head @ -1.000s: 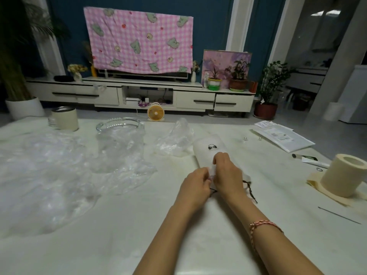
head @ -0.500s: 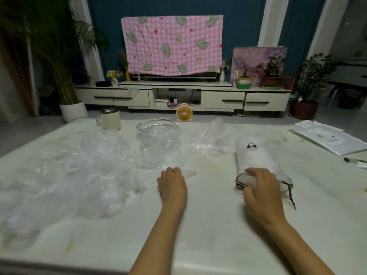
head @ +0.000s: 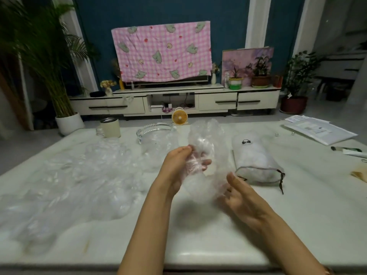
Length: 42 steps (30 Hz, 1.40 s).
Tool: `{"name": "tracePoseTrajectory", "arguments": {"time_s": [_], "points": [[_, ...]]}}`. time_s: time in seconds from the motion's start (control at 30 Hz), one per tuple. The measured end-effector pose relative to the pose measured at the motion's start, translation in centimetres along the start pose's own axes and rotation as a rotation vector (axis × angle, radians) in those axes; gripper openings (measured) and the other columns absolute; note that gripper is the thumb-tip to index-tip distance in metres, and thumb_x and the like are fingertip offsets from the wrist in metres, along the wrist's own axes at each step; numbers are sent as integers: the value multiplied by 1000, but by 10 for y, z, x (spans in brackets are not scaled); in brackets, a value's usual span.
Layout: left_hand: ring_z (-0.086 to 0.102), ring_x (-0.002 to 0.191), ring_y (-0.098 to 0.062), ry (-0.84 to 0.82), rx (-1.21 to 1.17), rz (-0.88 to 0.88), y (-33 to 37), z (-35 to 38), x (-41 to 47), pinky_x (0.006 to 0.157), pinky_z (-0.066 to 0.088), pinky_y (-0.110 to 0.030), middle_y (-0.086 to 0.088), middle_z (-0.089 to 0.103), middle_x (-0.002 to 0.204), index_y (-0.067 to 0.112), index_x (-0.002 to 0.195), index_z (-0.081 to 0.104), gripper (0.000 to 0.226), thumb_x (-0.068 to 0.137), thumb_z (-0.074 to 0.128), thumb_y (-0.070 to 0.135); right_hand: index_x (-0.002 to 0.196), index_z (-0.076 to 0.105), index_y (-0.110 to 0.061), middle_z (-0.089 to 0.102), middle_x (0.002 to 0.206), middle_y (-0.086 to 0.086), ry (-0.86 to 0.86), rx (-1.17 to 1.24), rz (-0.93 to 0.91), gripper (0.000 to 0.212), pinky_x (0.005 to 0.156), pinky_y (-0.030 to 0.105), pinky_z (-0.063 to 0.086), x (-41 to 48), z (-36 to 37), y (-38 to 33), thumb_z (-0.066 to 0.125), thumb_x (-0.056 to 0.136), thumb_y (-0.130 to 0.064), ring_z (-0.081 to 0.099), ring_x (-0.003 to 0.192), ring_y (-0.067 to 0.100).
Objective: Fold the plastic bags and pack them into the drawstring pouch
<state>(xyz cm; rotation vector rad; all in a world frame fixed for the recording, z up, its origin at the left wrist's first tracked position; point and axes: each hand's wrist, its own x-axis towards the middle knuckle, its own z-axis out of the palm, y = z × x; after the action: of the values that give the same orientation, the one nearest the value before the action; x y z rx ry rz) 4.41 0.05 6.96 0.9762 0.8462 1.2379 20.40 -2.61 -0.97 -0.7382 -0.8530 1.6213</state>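
Two hands hold one crumpled clear plastic bag [head: 206,139] above the tabletop [head: 198,245]. The left hand [head: 178,165] grips its middle. The right hand [head: 240,197], fingers loose and wide, meets its lower end. The drawstring pouch [head: 256,161] lies just right. Best to flatten the bag and press out its air before folding.

both bare forearms come up from the bottom edge and angle toward each other. the left grip [head: 178,165] is raised, palm turned to the right, thumb on top and fingers curled round a crumpled clear plastic bag [head: 206,135]. the right grip [head: 240,199] sits lower and nearer, palm up, thumb lifted, fingers loosely spread against the bag's lower end.
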Motion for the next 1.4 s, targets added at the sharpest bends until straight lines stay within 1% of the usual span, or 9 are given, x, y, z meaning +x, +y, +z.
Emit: {"name": "tracePoseTrajectory", "arguments": {"time_s": [0.2,0.37,0.5,0.7,0.8,0.93,1.07,1.27,1.4], "points": [[70,70,-25,-26,-59,-174,-13,-12,-10,61,56,-31,-15,72,86,2,113,51,57,97,31,52,91,67,-4,70,82,11,132,-225,-155,11,66,26,54,-5,18,-1,64,81,-2,65,76,23],[69,75,-16,40,262,-68,-10,-31,-17,69,58,-29,-8,69,94,6,101,64,36,80,69,35,98,65,1,64,84,15,143,-472,-190,23,62,29,45,-15,10,-10,70,78,-7,56,72,24],[68,69,-15,146,139,-4,-11,-36,-17,68,54,-28,-5,68,84,8,90,60,5,92,57,11,97,67,-9,64,82,7,240,-455,-188,13,51,20,42,-17,7,-12,64,87,-16,54,71,18],[62,73,-19,172,125,-22,-13,-57,-18,75,54,-30,-8,65,78,9,79,59,20,87,51,-8,89,68,-18,67,94,-5,233,-1020,-781,26,82,9,41,-19,-6,-19,54,82,3,57,87,-2],[56,71,-18,254,391,-39,-23,-67,-15,71,49,-27,-6,60,74,9,66,57,31,83,45,-13,88,71,-17,66,108,1,111,-1510,-1039,45,89,17,38,-22,-24,-11,47,60,10,51,101,13],[60,85,-23,301,1056,-72,-39,-80,-12,70,48,-25,-7,68,82,12,58,63,34,81,45,-7,100,71,-30,52,135,-1,-79,-1959,-817,59,94,35,35,-33,-55,10,34,61,-6,44,121,24],[58,96,-24,322,1216,81,-40,-58,-12,81,47,-31,-7,65,107,11,98,65,28,83,43,1,105,66,-46,13,143,-29,-232,-1744,-299,76,107,12,5,-44,-57,8,23,55,-7,15,137,2],[46,120,-25,21,1489,100,-67,-14,-11,99,36,-36,-7,50,130,13,127,50,37,98,41,35,69,76,-20,68,108,-11,103,-842,-265,33,77,16,45,-48,-31,-10,44,63,-14,60,106,5],[35,125,-29,103,1793,18,-93,-14,-17,100,30,-38,-12,36,137,10,133,39,50,100,28,45,68,70,-10,71,84,0,289,-955,-147,44,74,24,43,-47,-24,-8,48,97,-34,63,82,15]]}}
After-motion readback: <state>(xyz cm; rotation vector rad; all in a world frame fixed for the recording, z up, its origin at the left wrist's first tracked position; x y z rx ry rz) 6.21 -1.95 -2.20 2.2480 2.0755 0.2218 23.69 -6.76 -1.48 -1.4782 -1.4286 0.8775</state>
